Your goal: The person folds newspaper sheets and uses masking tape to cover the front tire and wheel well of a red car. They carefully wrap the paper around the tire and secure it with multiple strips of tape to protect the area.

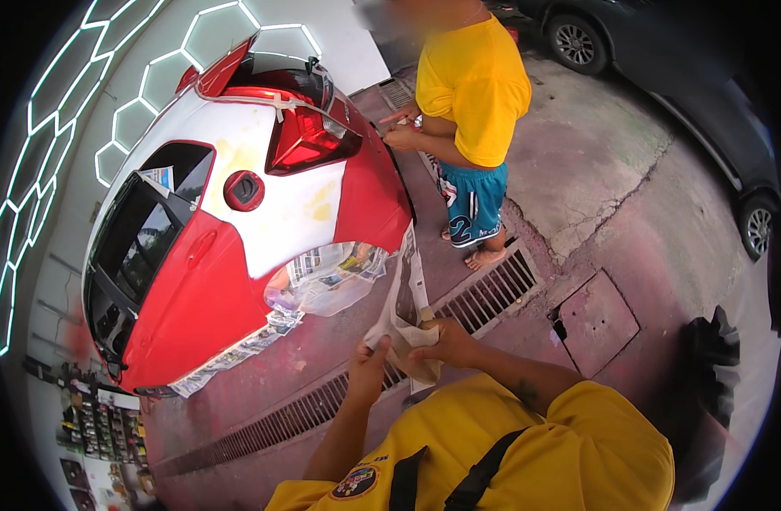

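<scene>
Yellow shirt (527, 451) closest; my left hand (367, 368) and right hand (443, 343) pinch newspaper (403, 317) tight!
Left's nearer the hatchback (190, 281); sheet points lengthwise toward its rear bumper (378, 200).

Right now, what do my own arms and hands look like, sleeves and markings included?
Your left hand and right hand are bare. The right arm has a short yellow sleeve and a dark mark, possibly a tattoo, between sleeve and wrist. Your left forearm is uncovered too.
</scene>
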{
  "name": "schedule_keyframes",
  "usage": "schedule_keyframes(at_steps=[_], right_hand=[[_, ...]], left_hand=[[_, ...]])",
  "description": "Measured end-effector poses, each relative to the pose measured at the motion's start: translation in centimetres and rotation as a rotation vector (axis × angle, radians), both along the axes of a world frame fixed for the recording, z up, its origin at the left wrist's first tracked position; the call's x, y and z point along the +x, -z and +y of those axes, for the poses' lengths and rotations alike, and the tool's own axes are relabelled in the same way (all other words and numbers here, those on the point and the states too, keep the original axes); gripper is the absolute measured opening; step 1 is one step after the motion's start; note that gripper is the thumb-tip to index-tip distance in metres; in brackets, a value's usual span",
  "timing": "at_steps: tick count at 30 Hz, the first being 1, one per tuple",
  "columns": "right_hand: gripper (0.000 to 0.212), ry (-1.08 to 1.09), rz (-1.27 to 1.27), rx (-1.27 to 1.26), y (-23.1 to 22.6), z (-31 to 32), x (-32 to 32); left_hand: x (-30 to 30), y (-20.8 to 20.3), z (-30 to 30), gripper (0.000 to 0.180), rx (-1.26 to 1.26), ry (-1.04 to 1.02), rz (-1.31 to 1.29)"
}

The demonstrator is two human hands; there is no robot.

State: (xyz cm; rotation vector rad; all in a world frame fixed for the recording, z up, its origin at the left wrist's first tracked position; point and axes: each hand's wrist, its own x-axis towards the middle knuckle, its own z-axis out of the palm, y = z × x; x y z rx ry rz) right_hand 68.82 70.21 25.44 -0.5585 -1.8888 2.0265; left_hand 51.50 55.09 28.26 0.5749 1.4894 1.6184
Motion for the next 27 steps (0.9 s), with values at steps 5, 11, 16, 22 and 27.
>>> schedule_keyframes(at_steps=[5, 11, 16, 22, 27], right_hand=[[0.032, 0.255, 0.095, -0.172, 1.5, 8.0, 1.3], [0.028, 0.462, 0.176, 0.275, -4.9, 18.0, -2.4], [0.031, 0.418, 0.132, 0.526, -8.0, 22.4, -5.5], [0.033, 0.326, 0.342, 0.540, -10.3, 18.4, -9.6], [0.030, 0.243, 0.239, 0.427, -10.4, 11.3, -15.2]], left_hand=[[-3.9, -1.5, -2.5, 0.029, 0.035, -0.724, 0.352], [-11.5, -10.1, -7.3, 0.056, 0.012, -0.779, 1.103], [-14.2, -16.2, -12.8, 0.076, -0.254, -0.561, 1.263], [-17.1, -12.1, -24.0, 0.065, -0.230, -0.750, 0.810], [-17.9, -9.5, -30.9, 0.052, -0.166, -0.857, 0.592]])
